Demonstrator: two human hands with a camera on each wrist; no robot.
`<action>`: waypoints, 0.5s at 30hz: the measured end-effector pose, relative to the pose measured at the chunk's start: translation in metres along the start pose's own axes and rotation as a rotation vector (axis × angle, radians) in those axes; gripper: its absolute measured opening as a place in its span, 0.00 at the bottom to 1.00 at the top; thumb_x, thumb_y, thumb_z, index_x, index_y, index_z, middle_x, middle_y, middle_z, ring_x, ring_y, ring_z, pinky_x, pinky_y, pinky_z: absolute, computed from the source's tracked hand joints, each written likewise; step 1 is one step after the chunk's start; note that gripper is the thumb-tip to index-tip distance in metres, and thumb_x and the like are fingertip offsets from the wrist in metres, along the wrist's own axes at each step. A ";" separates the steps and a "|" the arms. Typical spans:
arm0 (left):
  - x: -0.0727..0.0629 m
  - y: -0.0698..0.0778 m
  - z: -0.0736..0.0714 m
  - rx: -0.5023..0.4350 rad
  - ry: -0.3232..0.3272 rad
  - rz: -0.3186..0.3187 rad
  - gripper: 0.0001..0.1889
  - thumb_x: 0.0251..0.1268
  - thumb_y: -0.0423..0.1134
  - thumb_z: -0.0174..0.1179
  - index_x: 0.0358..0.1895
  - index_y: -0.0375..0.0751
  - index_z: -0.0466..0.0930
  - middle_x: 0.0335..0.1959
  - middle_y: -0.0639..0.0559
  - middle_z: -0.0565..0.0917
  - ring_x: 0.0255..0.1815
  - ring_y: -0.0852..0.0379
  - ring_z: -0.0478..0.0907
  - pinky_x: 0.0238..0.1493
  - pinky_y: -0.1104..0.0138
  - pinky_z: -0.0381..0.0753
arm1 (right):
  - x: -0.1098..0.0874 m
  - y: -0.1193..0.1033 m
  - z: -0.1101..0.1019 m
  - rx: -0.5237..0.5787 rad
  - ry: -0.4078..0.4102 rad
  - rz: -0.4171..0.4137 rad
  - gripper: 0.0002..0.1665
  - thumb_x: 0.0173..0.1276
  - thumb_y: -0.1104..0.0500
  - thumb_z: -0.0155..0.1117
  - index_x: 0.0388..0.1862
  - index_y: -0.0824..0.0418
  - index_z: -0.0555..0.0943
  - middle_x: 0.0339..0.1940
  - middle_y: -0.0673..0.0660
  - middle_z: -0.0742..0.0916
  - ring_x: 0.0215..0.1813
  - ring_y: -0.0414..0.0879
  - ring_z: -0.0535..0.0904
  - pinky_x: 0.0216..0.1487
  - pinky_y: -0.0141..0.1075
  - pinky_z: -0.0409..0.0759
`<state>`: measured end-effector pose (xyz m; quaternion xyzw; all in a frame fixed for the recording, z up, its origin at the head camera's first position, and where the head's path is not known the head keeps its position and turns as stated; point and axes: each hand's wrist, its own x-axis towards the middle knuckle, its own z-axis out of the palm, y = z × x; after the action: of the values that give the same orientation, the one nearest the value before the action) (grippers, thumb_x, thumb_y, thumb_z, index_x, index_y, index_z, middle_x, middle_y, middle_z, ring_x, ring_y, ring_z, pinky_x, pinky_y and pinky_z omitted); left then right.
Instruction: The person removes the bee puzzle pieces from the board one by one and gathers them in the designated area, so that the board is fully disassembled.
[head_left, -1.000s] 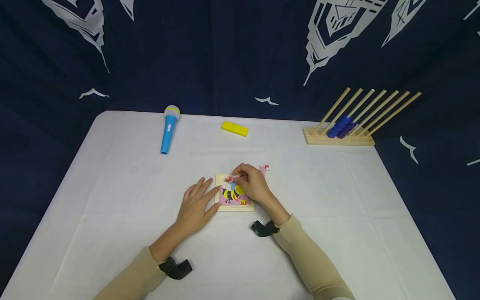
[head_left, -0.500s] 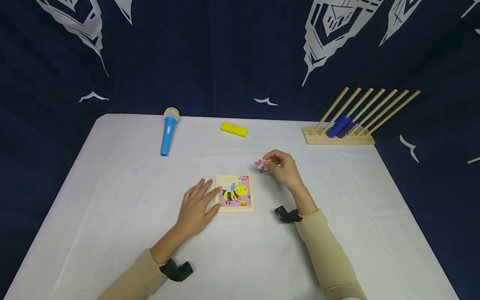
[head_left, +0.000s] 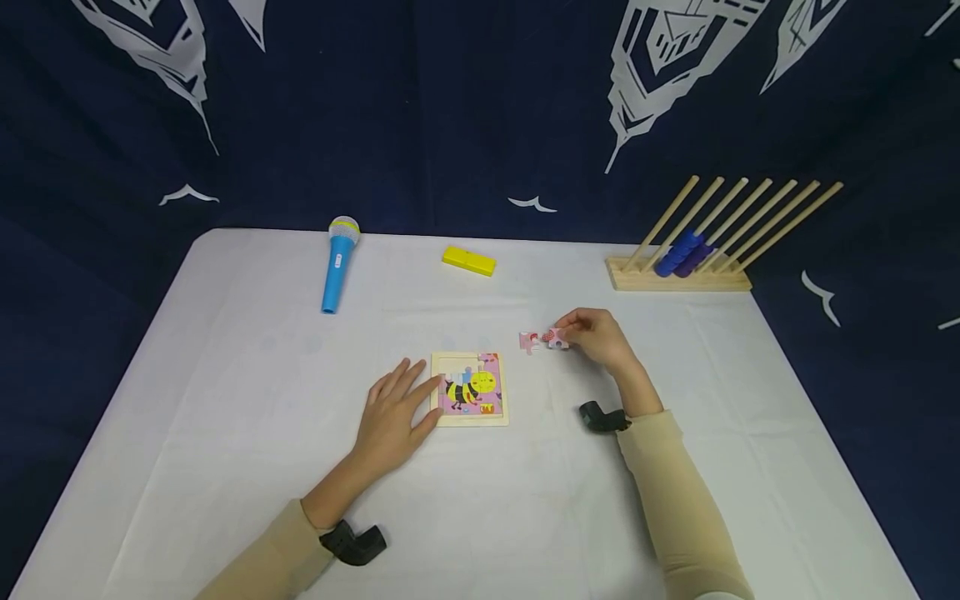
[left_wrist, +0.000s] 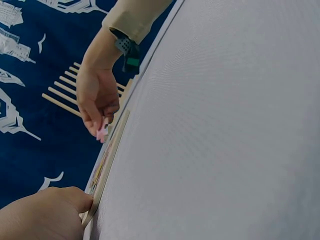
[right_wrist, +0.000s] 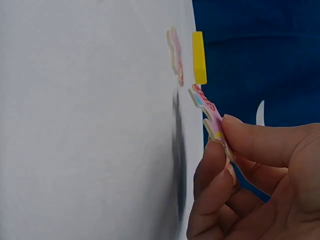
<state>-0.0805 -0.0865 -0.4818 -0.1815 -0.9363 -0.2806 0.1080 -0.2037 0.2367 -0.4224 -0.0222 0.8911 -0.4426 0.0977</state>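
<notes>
My right hand [head_left: 600,340] pinches a pink jigsaw piece [right_wrist: 210,111] between thumb and fingers, raised above the table in the right wrist view. Just left of it on the cloth lies another loose pink piece [head_left: 528,342]. A small wooden puzzle tray [head_left: 468,422] with a bee picture sits in front of me; bare wood shows at its upper left. My left hand [head_left: 390,425] lies with spread, straight fingers at the tray's left side, forefinger and thumb touching its edge.
At the back of the white table [head_left: 285,367] lie a blue toy microphone [head_left: 337,275] and a yellow block [head_left: 468,260]. A wooden peg rack [head_left: 682,284] with blue and purple beads stands back right. Dark patterned cloth [head_left: 420,108] hangs behind.
My right hand has lifted from the tray's top with the pink piece and moved right, past the other loose piece. The tray's upper left is now uncovered. The left hand stays in place.
</notes>
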 end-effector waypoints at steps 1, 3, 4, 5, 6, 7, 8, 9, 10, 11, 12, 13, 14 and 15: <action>0.000 0.000 0.000 -0.002 -0.001 -0.001 0.23 0.63 0.44 0.64 0.62 0.42 0.79 0.69 0.37 0.71 0.75 0.38 0.59 0.68 0.42 0.58 | 0.001 0.001 0.000 -0.005 -0.006 0.006 0.09 0.67 0.68 0.60 0.43 0.71 0.82 0.28 0.56 0.82 0.31 0.45 0.72 0.32 0.30 0.72; 0.000 0.000 0.000 0.000 -0.006 -0.003 0.23 0.63 0.44 0.64 0.62 0.43 0.78 0.69 0.37 0.71 0.75 0.38 0.59 0.68 0.42 0.58 | 0.003 0.004 0.001 -0.016 -0.013 0.016 0.09 0.67 0.67 0.60 0.43 0.71 0.82 0.28 0.56 0.83 0.31 0.45 0.73 0.33 0.30 0.73; 0.000 0.000 0.000 0.000 -0.008 -0.004 0.23 0.64 0.44 0.64 0.62 0.43 0.78 0.69 0.37 0.71 0.75 0.38 0.59 0.68 0.42 0.58 | 0.003 0.005 0.001 -0.020 -0.014 0.020 0.09 0.67 0.67 0.60 0.43 0.71 0.82 0.28 0.56 0.83 0.31 0.45 0.73 0.33 0.30 0.73; 0.000 0.000 0.000 -0.001 -0.007 -0.004 0.23 0.64 0.44 0.64 0.62 0.43 0.78 0.69 0.37 0.71 0.75 0.38 0.59 0.68 0.42 0.58 | 0.004 0.005 0.002 -0.030 -0.011 0.024 0.09 0.67 0.67 0.61 0.43 0.71 0.82 0.29 0.57 0.83 0.31 0.45 0.73 0.33 0.31 0.73; 0.000 0.000 0.000 -0.003 -0.007 -0.004 0.23 0.64 0.43 0.64 0.62 0.43 0.78 0.69 0.37 0.71 0.75 0.38 0.59 0.68 0.42 0.58 | 0.004 0.006 0.002 -0.041 -0.006 0.025 0.09 0.67 0.67 0.62 0.43 0.71 0.82 0.29 0.57 0.83 0.31 0.45 0.74 0.33 0.31 0.74; 0.000 -0.001 0.000 -0.003 -0.004 -0.002 0.23 0.63 0.43 0.64 0.62 0.43 0.78 0.69 0.37 0.71 0.75 0.38 0.59 0.68 0.42 0.58 | 0.004 0.005 0.003 -0.052 0.000 0.027 0.08 0.66 0.67 0.62 0.43 0.71 0.82 0.29 0.57 0.84 0.31 0.45 0.74 0.34 0.31 0.74; -0.001 -0.001 0.000 -0.004 -0.002 0.000 0.24 0.63 0.44 0.64 0.62 0.43 0.78 0.69 0.37 0.71 0.75 0.38 0.59 0.68 0.42 0.58 | 0.004 0.005 0.004 -0.061 0.008 0.029 0.08 0.66 0.67 0.63 0.42 0.70 0.82 0.29 0.58 0.84 0.31 0.44 0.75 0.34 0.31 0.74; -0.001 -0.001 0.000 -0.005 0.001 0.001 0.24 0.63 0.43 0.64 0.62 0.43 0.78 0.69 0.37 0.71 0.75 0.38 0.59 0.68 0.42 0.58 | 0.004 0.005 0.004 -0.075 0.019 0.029 0.08 0.66 0.67 0.64 0.41 0.70 0.82 0.29 0.58 0.84 0.30 0.44 0.75 0.33 0.32 0.74; -0.001 -0.001 0.000 -0.002 0.007 0.006 0.23 0.63 0.44 0.64 0.62 0.42 0.79 0.69 0.37 0.71 0.74 0.38 0.59 0.67 0.42 0.58 | 0.004 0.004 0.005 -0.094 0.030 0.027 0.07 0.65 0.66 0.64 0.40 0.69 0.82 0.29 0.58 0.85 0.30 0.44 0.75 0.34 0.32 0.74; -0.001 -0.001 0.000 0.002 0.013 0.010 0.24 0.63 0.44 0.64 0.61 0.42 0.79 0.69 0.37 0.71 0.74 0.37 0.60 0.67 0.42 0.59 | 0.004 0.004 0.006 -0.113 0.042 0.022 0.07 0.65 0.66 0.65 0.39 0.69 0.83 0.29 0.59 0.85 0.29 0.44 0.75 0.33 0.33 0.74; -0.001 -0.001 0.001 0.003 0.016 0.012 0.24 0.63 0.44 0.64 0.61 0.42 0.79 0.69 0.37 0.71 0.74 0.37 0.60 0.67 0.42 0.59 | 0.004 0.004 0.007 -0.129 0.055 0.016 0.06 0.64 0.65 0.66 0.38 0.69 0.83 0.29 0.59 0.85 0.29 0.44 0.75 0.33 0.33 0.74; -0.001 -0.001 0.001 0.005 0.017 0.014 0.24 0.63 0.44 0.64 0.61 0.42 0.79 0.69 0.37 0.71 0.74 0.37 0.60 0.67 0.42 0.59 | 0.005 0.005 0.007 -0.149 0.069 0.009 0.06 0.64 0.65 0.66 0.37 0.68 0.83 0.28 0.59 0.85 0.28 0.44 0.75 0.32 0.33 0.73; -0.001 -0.001 0.001 0.006 0.016 0.014 0.24 0.63 0.44 0.64 0.61 0.42 0.79 0.69 0.37 0.71 0.74 0.37 0.60 0.67 0.42 0.59 | 0.005 0.005 0.008 -0.172 0.083 0.003 0.06 0.63 0.64 0.67 0.36 0.68 0.83 0.28 0.59 0.85 0.28 0.43 0.75 0.32 0.33 0.73; -0.001 -0.001 0.001 0.009 0.015 0.013 0.24 0.63 0.44 0.64 0.61 0.42 0.79 0.69 0.37 0.71 0.74 0.37 0.60 0.67 0.42 0.59 | 0.006 0.006 0.009 -0.197 0.095 0.000 0.06 0.63 0.64 0.68 0.36 0.67 0.83 0.27 0.58 0.85 0.27 0.43 0.75 0.32 0.33 0.72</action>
<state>-0.0801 -0.0873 -0.4834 -0.1851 -0.9355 -0.2768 0.1180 -0.2071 0.2325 -0.4330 -0.0108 0.9339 -0.3535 0.0526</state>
